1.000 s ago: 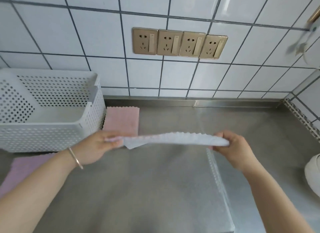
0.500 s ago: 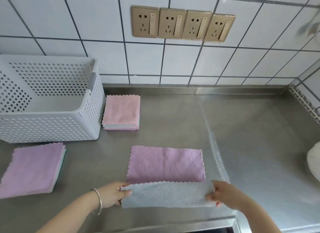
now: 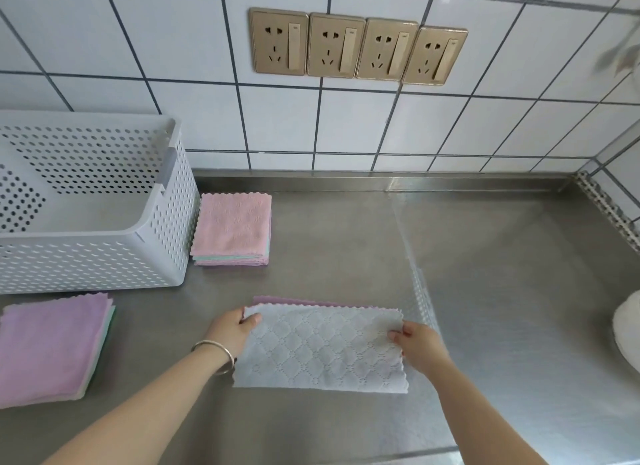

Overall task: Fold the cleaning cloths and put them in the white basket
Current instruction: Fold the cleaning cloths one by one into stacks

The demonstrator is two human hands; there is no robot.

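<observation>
A cleaning cloth [image 3: 322, 350] lies folded in half on the steel counter, its pale blue-grey side up and a strip of its purple side [image 3: 291, 300] showing along the far edge. My left hand [image 3: 233, 329] pinches its far left corner. My right hand [image 3: 417, 343] pinches its far right corner. The white perforated basket [image 3: 104, 250] stands at the back left and looks empty. A small folded stack with a pink cloth on top [image 3: 233, 227] sits just right of the basket. A pile of flat cloths, purple on top [image 3: 52, 347], lies in front of the basket.
The steel counter [image 3: 502, 291] runs to a tiled wall with a row of gold sockets [image 3: 356, 47]. A white rounded object [image 3: 628, 333] sits at the right edge. The counter's front edge [image 3: 398, 454] is close below the cloth.
Earlier I held the cloth stretched in the air. I laid it down purple side up, then carried its near edge forward over the far edge, so the blue-grey side now covers it.
</observation>
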